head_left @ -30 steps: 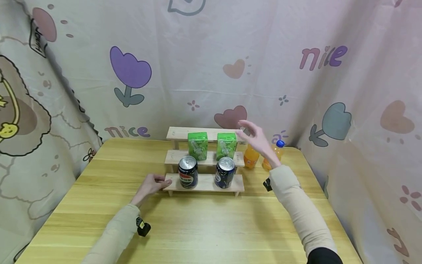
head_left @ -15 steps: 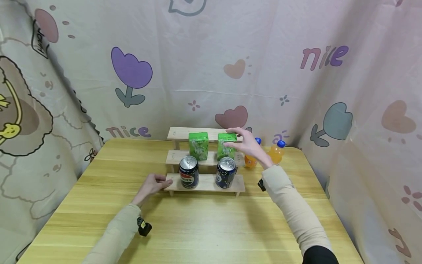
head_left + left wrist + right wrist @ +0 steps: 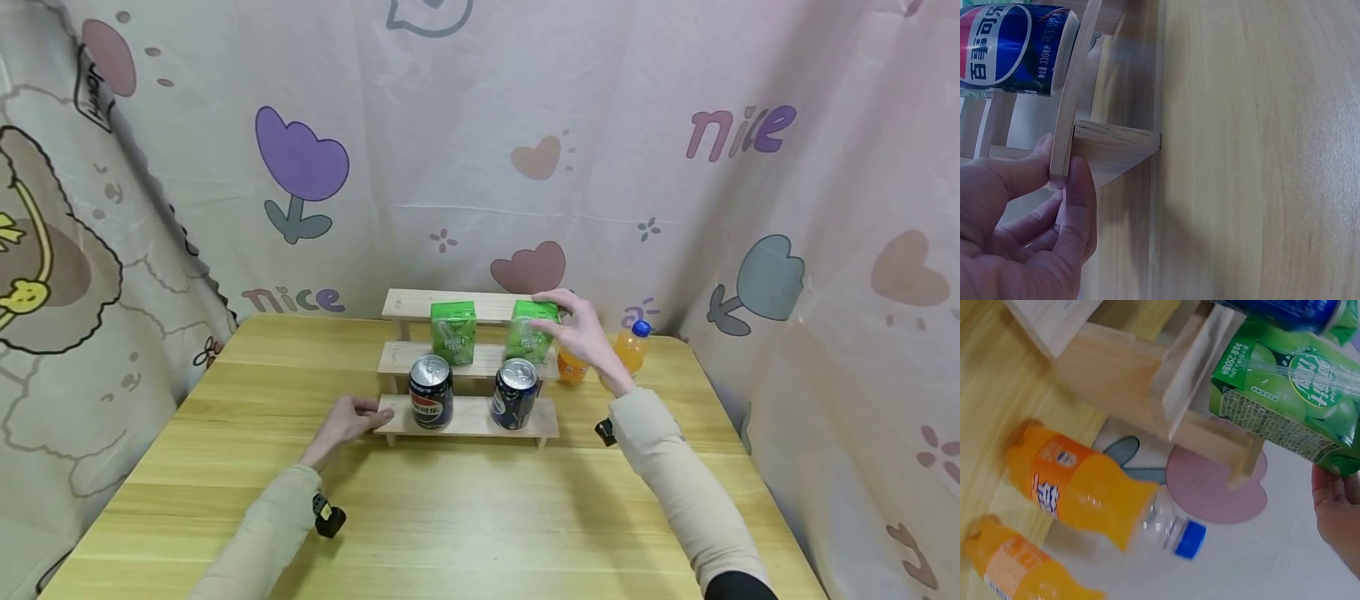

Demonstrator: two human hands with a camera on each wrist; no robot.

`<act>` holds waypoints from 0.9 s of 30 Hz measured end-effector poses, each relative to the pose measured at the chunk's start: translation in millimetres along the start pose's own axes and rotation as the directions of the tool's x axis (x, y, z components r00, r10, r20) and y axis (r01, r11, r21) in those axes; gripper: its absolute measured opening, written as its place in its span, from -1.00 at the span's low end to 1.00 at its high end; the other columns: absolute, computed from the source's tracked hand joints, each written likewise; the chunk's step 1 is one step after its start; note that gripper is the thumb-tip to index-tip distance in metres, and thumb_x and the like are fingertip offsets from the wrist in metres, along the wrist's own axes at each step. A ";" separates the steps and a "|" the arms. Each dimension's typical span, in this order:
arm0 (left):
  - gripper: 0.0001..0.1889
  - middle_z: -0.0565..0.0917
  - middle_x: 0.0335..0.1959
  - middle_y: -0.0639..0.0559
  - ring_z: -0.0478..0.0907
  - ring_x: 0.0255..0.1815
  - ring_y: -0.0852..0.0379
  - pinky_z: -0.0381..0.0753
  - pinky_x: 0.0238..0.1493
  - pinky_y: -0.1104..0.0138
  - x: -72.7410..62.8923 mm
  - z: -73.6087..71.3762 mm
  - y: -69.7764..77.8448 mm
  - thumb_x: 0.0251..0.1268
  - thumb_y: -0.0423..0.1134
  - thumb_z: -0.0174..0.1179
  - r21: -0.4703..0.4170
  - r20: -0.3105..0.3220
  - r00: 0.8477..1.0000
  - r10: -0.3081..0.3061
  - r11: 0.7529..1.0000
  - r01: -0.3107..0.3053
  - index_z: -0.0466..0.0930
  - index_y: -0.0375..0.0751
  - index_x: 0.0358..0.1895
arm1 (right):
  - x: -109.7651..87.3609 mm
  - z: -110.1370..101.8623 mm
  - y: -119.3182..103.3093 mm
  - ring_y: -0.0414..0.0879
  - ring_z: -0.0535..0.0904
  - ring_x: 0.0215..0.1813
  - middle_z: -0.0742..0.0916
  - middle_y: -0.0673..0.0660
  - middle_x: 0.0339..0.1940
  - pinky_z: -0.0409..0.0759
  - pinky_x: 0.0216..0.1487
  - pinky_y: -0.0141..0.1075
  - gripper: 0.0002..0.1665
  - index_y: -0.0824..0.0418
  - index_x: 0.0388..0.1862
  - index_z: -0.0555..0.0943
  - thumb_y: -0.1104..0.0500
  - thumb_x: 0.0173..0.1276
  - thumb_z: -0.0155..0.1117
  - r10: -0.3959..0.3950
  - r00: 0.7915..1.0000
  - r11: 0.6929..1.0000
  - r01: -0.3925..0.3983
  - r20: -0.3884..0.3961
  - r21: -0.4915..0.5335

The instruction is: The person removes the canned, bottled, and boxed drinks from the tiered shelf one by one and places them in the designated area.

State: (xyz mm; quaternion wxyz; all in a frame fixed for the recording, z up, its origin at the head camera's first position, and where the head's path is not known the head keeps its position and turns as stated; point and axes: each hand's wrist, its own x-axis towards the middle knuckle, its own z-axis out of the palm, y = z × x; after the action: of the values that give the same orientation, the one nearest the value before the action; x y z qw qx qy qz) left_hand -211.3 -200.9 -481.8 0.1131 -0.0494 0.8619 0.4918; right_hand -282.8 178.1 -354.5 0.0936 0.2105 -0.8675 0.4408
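A three-step wooden display rack (image 3: 465,417) stands at the back of the table. My left hand (image 3: 347,427) pinches the left end of its lowest step, thumb above and fingers beneath in the left wrist view. With my right hand (image 3: 581,329) I grip a green juice carton (image 3: 527,337) by its upper part, at the right of the middle step. The carton leans slightly; whether its base touches the step I cannot tell. Another green juice carton (image 3: 453,333) stands upright at that step's left. Two dark blue cola cans (image 3: 431,392) stand apart on the lowest step.
Two orange soda bottles stand right of the rack: the nearer bottle (image 3: 1085,484) is partly behind my right hand in the head view, and the other bottle (image 3: 632,346) has a blue cap. A printed curtain (image 3: 420,167) hangs behind the table (image 3: 465,517).
My right hand came left and down to the right-hand juice carton, took hold of it, and shifted it a little rightward. The left hand has stayed on the rack.
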 end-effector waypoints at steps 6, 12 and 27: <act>-0.56 0.72 -0.27 -0.15 0.60 -0.27 0.12 0.57 -0.25 0.35 -0.6 -0.3 0.7 0.31 -0.13 0.36 -0.005 -0.001 1.000 -0.009 1.000 0.009 0.62 -0.51 0.01 | -13.9 -26.1 10.3 0.14 0.54 0.25 0.65 0.26 0.24 0.51 0.27 0.03 -0.52 0.26 0.21 0.62 0.22 0.32 0.43 0.006 1.000 1.000 -0.006 0.009 0.012; -0.57 0.72 -0.29 -0.14 0.59 -0.29 0.13 0.57 -0.26 0.34 0.2 0.1 -0.6 0.31 -0.15 0.36 -0.015 0.004 1.000 -0.003 1.000 0.003 0.63 -0.51 -0.01 | -32.8 -54.6 28.2 -0.06 0.55 0.18 0.66 0.27 0.20 0.52 0.27 -0.28 -0.54 0.28 0.20 0.63 0.22 0.33 0.42 0.008 1.000 1.000 -0.008 -0.023 -0.012; -0.60 0.72 -0.33 -0.11 0.58 -0.32 0.15 0.57 -0.26 0.31 -1.4 0.6 -0.1 0.31 -0.16 0.36 -0.020 -0.001 1.000 0.011 1.000 -0.011 0.65 -0.51 -0.05 | -82.3 -101.4 81.3 -0.57 0.48 0.06 0.61 0.34 0.24 0.46 0.05 -0.69 -0.52 0.32 0.25 0.58 0.23 0.38 0.37 0.102 0.991 0.994 -0.105 -0.082 -0.042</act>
State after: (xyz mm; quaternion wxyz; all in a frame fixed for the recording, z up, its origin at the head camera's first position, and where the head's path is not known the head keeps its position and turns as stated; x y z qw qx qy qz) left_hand -209.8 -200.4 -481.8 0.1095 -0.0461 0.8573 0.5009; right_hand -248.0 325.4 -381.9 0.1099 0.1452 -0.8828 0.4330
